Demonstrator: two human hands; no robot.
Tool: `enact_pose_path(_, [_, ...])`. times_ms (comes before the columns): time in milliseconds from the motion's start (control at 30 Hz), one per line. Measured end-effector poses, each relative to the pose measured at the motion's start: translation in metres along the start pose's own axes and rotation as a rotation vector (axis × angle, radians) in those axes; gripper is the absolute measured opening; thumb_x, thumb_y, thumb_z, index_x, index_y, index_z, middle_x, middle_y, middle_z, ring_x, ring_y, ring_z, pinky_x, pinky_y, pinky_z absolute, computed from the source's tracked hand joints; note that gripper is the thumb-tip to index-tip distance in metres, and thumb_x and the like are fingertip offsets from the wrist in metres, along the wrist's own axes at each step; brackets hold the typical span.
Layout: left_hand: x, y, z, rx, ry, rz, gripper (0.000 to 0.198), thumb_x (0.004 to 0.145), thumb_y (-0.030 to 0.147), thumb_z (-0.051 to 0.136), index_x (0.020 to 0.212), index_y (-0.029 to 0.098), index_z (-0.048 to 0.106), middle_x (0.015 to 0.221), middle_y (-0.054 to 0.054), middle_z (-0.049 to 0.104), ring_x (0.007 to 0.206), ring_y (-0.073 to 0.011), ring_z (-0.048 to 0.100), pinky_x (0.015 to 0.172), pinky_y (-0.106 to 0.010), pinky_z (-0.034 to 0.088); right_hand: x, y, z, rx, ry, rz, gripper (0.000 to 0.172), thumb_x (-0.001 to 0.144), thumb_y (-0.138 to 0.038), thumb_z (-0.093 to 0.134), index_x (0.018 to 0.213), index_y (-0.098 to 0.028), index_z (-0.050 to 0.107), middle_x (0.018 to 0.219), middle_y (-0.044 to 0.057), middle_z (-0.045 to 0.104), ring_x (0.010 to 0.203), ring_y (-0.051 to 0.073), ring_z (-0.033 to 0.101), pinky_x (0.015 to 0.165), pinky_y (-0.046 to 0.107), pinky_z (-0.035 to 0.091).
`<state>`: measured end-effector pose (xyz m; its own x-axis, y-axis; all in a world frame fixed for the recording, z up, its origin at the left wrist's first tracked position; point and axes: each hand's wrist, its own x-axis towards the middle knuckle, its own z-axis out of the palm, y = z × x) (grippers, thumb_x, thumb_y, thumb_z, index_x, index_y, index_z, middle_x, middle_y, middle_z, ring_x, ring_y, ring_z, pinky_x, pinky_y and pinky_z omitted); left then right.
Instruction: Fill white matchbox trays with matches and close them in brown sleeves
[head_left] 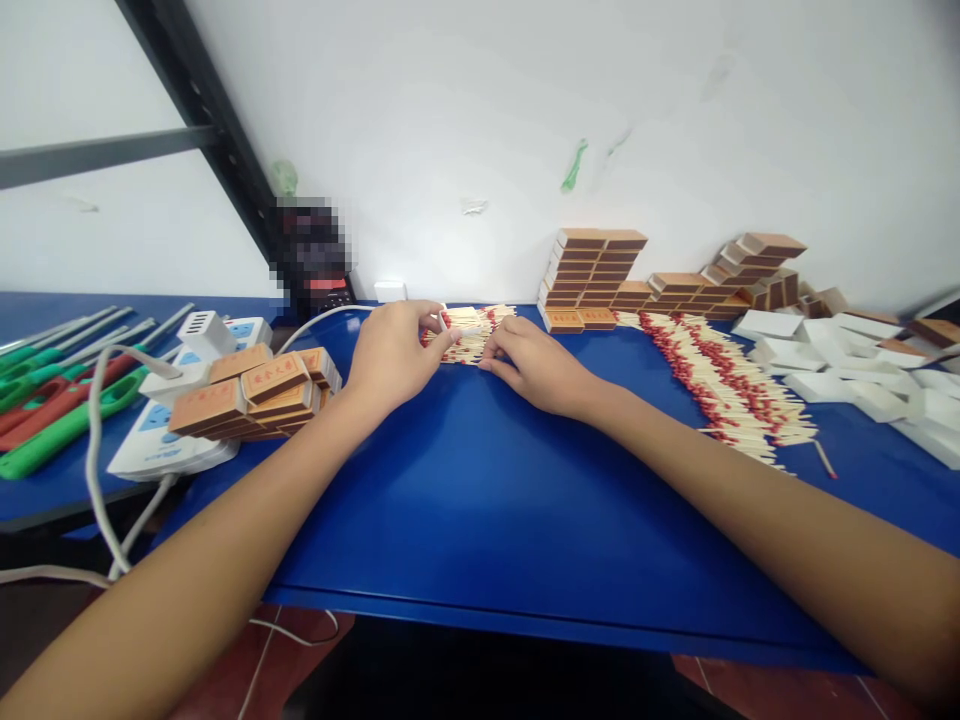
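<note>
My left hand (396, 348) is closed around a small white matchbox tray (471, 329) with matches in it, tilted near the back of the blue table. Under and beside the tray lies a small heap of red-tipped matches (469, 351). At the right edge of this heap, my right hand (536, 365) is closed in a pinch on matches; its fingertips partly cover them, so I cannot tell how many it holds.
Stacked matchboxes (592, 270) stand against the wall. Rows of loose matches (724, 385) and white empty trays (847, 360) lie to the right. On the left are more matchboxes (255, 395), a power strip (169, 440), a white cable (94, 430) and green-and-red-handled tools (67, 410).
</note>
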<state>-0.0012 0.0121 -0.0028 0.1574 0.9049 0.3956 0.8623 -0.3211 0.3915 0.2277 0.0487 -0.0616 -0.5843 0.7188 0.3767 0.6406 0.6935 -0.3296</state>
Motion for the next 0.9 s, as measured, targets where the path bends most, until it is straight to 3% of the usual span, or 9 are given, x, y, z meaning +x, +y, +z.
enact_pose_path(367, [0.000,0.001,0.000,0.015,0.009,0.014,0.030,0.097,0.037,0.075,0.120,0.019,0.083,0.114,-0.008,0.086,0.104,-0.0315,0.079,0.096,-0.041,0.056,0.001,-0.013,0.008,0.013,0.079,0.017,0.007,0.102,-0.025,0.064,0.096,-0.021,0.065,0.100,0.009,0.062,0.097,0.027,0.060,0.090,0.040,0.049])
enact_pose_path(567, [0.000,0.000,0.000,0.010,-0.003,0.009,0.029,0.097,0.036,0.076,0.119,0.020,0.083,0.114,-0.009,0.086,0.099,-0.0308,0.079,0.094,-0.042,0.057,0.003,-0.010,0.010,0.009,0.035,0.042,0.010,0.104,-0.024,0.063,0.094,-0.021,0.065,0.098,0.009,0.062,0.096,0.026,0.060,0.089,0.040,0.048])
enact_pose_path(667, [0.001,-0.002,0.001,0.012,0.003,0.009,0.032,0.096,0.036,0.077,0.124,0.019,0.082,0.113,-0.009,0.086,0.100,-0.0309,0.080,0.095,-0.042,0.057,-0.001,-0.007,0.003,-0.012,0.007,0.035,0.011,0.105,-0.025,0.061,0.095,-0.021,0.063,0.100,0.010,0.063,0.097,0.027,0.060,0.089,0.040,0.048])
enact_pose_path(767, [0.001,-0.005,0.003,0.010,-0.024,0.052,0.025,0.097,0.035,0.076,0.116,0.020,0.083,0.110,-0.008,0.086,0.102,-0.0310,0.079,0.096,-0.042,0.056,-0.007,-0.004,-0.012,0.028,-0.011,0.005,0.012,0.106,-0.026,0.060,0.095,-0.022,0.062,0.100,0.009,0.063,0.096,0.026,0.060,0.087,0.039,0.048])
enact_pose_path(900, [-0.001,-0.006,0.007,-0.006,-0.078,0.121,0.021,0.096,0.033,0.076,0.113,0.021,0.083,0.109,-0.009,0.086,0.104,-0.0313,0.079,0.095,-0.041,0.055,-0.011,-0.001,-0.029,0.055,0.041,-0.002,0.011,0.106,-0.029,0.059,0.097,-0.022,0.060,0.101,0.009,0.063,0.089,0.025,0.060,0.081,0.038,0.047])
